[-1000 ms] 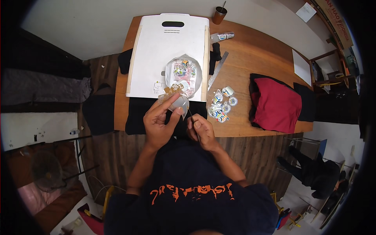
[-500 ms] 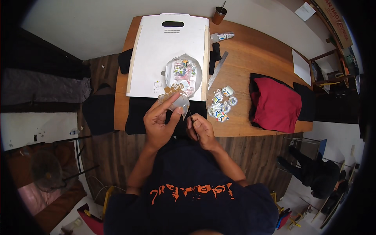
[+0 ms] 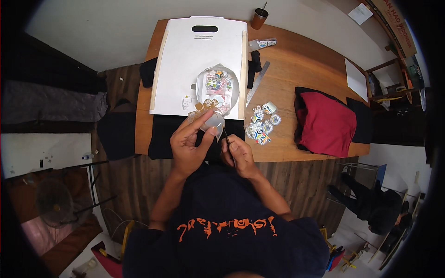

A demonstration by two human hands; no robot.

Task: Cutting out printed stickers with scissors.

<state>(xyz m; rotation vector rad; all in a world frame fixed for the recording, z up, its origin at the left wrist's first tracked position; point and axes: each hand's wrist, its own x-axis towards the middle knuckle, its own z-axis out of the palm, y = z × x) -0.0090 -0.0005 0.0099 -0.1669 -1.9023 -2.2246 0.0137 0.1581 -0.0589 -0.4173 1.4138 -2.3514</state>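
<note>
From the head view, the person's left hand (image 3: pixel 189 146) is raised over the near edge of the wooden desk (image 3: pixel 296 69), its grip pinching a small pale sheet (image 3: pixel 214 121) between thumb and fingertips, with a bit of yellowish cut-out paper (image 3: pixel 204 107) sticking up just beyond it. The right hand (image 3: pixel 237 155) sits just beside it, its grip pressed together around a thin dark tool (image 3: pixel 226 136) whose tip points up toward the lower edge of the sheet; whether the tip touches the sheet cannot be told. Both hands hover above a black cloth (image 3: pixel 164 134) that lies along the near side of the desk. Beyond the hands a large white board (image 3: pixel 185 60) with a handle slot lies flat, and on it rests a clear bag of colourful stickers (image 3: pixel 218 85). To the right of the board lies a metal ruler (image 3: pixel 257 83), tilted, and near it a small heap of round stickers (image 3: pixel 262 125). Further right a red cloth (image 3: pixel 327 123) lies on a dark one. A brown cup (image 3: pixel 258 19) stands at the far edge of the desk
</note>
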